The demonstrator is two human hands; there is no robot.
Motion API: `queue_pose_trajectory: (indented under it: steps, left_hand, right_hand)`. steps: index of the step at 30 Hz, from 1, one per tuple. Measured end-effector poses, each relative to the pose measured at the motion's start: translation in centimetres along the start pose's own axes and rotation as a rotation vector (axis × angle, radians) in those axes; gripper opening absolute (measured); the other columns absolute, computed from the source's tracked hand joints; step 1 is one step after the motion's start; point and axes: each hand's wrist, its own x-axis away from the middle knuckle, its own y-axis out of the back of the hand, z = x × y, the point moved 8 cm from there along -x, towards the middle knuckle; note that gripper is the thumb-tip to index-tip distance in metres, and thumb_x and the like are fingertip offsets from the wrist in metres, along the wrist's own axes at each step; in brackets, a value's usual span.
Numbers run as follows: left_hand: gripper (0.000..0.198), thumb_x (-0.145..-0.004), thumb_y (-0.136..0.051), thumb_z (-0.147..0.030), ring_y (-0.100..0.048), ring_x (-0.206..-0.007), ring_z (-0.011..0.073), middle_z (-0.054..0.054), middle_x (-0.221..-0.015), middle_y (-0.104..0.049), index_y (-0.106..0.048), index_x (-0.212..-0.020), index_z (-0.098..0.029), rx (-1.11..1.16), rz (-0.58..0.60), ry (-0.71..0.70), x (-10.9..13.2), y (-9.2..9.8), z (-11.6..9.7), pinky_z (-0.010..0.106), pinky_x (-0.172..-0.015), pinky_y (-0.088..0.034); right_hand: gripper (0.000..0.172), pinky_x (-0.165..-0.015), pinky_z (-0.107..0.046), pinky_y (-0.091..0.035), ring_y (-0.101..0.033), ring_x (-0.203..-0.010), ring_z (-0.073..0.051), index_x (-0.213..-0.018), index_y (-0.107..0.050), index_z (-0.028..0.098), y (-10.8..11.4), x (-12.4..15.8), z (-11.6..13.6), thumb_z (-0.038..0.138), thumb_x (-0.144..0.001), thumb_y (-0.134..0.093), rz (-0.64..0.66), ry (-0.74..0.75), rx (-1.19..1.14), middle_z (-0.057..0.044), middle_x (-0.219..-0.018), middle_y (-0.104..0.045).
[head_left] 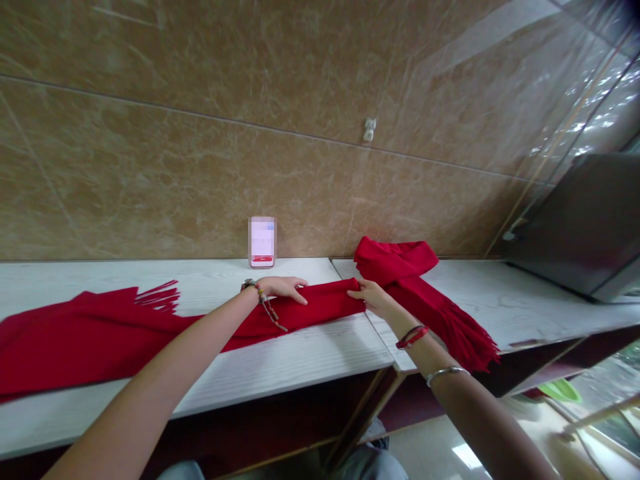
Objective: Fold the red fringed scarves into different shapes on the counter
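Note:
A long red scarf (100, 337) lies folded along a white wood-grain counter (310, 360), its fringe showing near the left. My left hand (283, 287) rests flat on the scarf's right part, fingers stretched out. My right hand (369, 297) pinches the scarf's folded right end at the counter's seam. A second red scarf (415, 283) with a fringed end lies crumpled just right of my right hand, hanging over the front edge.
A small white and pink card stand (263, 241) leans against the brown marble wall (200, 153). A dark box-like appliance (580, 223) sits at the counter's right. A green basin (563, 390) is on the floor below right.

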Motion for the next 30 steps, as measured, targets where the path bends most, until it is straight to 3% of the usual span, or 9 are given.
queue_pose_trajectory:
  steps: [4,7,10,13,16,20,24,27,30]
  left_hand:
    - [0.061,-0.054,-0.074,-0.037,-0.057,-0.100,0.0214,0.005,-0.110,-0.063,-0.058,-0.109,-0.017,0.215,0.032,0.027,0.4,0.0,-1.1,0.026,-0.081,-0.044]
    - [0.054,-0.060,-0.070,-0.042,-0.060,-0.094,0.0225,0.006,-0.105,-0.065,-0.059,-0.106,-0.015,0.255,0.074,0.061,0.9,-0.2,-1.9,0.028,-0.076,-0.046]
    - [0.046,-0.064,-0.066,-0.042,-0.059,-0.093,0.0244,0.009,-0.104,-0.065,-0.061,-0.100,-0.013,-0.087,0.053,0.212,0.8,-0.7,-0.9,0.029,-0.077,-0.045]
    - [0.057,-0.066,-0.067,-0.042,-0.056,-0.102,0.0259,0.013,-0.116,-0.059,-0.054,-0.114,-0.013,-0.410,-0.016,0.312,0.5,-1.0,0.1,0.029,-0.083,-0.041]
    - [0.079,-0.067,-0.064,-0.051,-0.054,-0.107,0.0271,0.017,-0.124,-0.053,-0.037,-0.131,-0.013,-0.495,0.010,0.383,0.7,-1.5,1.1,0.030,-0.083,-0.041]
    - [0.091,-0.071,-0.058,-0.057,-0.053,-0.109,0.0295,0.021,-0.125,-0.051,-0.022,-0.139,-0.010,-0.547,0.031,0.463,2.0,-1.0,1.7,0.031,-0.083,-0.042]
    - [0.094,-0.072,-0.056,-0.060,-0.049,-0.112,0.0358,0.024,-0.133,-0.040,-0.012,-0.143,-0.017,-0.642,-0.047,0.553,3.7,-0.7,0.8,0.045,-0.089,-0.038]
    - [0.077,-0.080,-0.049,-0.056,-0.032,-0.127,0.0360,0.020,-0.143,-0.027,-0.019,-0.142,-0.022,-0.745,-0.158,0.363,3.9,-2.1,-1.8,0.055,-0.099,-0.022]
    - [0.065,-0.086,-0.040,-0.053,-0.013,-0.135,0.0288,0.012,-0.148,-0.018,-0.023,-0.141,-0.022,-0.722,-0.055,0.077,3.8,-5.5,-3.5,0.050,-0.105,-0.014]
  right_hand:
    - [0.047,-0.063,-0.029,-0.052,-0.062,-0.065,-0.015,-0.083,-0.053,0.022,1.5,-0.3,0.7,0.020,-0.044,-0.079,-0.081,0.137,-0.096,0.004,-0.072,-0.063]
    - [0.053,-0.064,-0.029,-0.052,-0.062,-0.071,-0.015,-0.096,-0.048,0.025,2.1,-0.7,0.6,0.025,-0.050,-0.076,-0.065,0.208,-0.063,0.004,-0.081,-0.062]
    - [0.057,-0.060,-0.028,-0.050,-0.059,-0.065,-0.013,-0.103,-0.046,0.026,3.2,-1.6,-1.4,0.021,-0.052,-0.072,-0.101,0.152,0.167,0.005,-0.078,-0.057]
    - [0.062,-0.055,-0.025,-0.048,-0.055,-0.061,-0.011,-0.112,-0.045,0.025,4.9,-2.3,-3.1,0.015,-0.055,-0.067,-0.221,0.111,0.474,0.005,-0.077,-0.053]
    - [0.066,-0.055,-0.025,-0.047,-0.055,-0.063,-0.013,-0.120,-0.043,0.023,5.7,-2.5,-3.7,0.012,-0.059,-0.064,-0.285,0.098,0.673,0.003,-0.078,-0.054]
    - [0.068,-0.063,-0.031,-0.049,-0.059,-0.069,-0.018,-0.127,-0.039,0.019,5.3,-2.3,-3.1,0.011,-0.063,-0.061,-0.300,0.116,0.926,-0.001,-0.078,-0.059]
    - [0.071,-0.079,-0.039,-0.048,-0.058,-0.093,-0.027,-0.131,-0.037,0.014,3.3,-1.4,-1.4,0.008,-0.064,-0.058,-0.374,0.257,1.175,-0.014,-0.100,-0.060]
    - [0.062,-0.094,-0.043,-0.039,-0.044,-0.117,-0.029,-0.133,-0.035,0.011,0.3,0.2,-0.7,0.012,-0.074,-0.050,-0.342,0.462,1.309,-0.021,-0.126,-0.047]
    - [0.051,-0.100,-0.046,-0.033,-0.033,-0.127,-0.027,-0.134,-0.037,0.013,-2.6,1.5,-2.1,0.026,-0.085,-0.043,-0.067,0.556,1.431,-0.018,-0.137,-0.039]
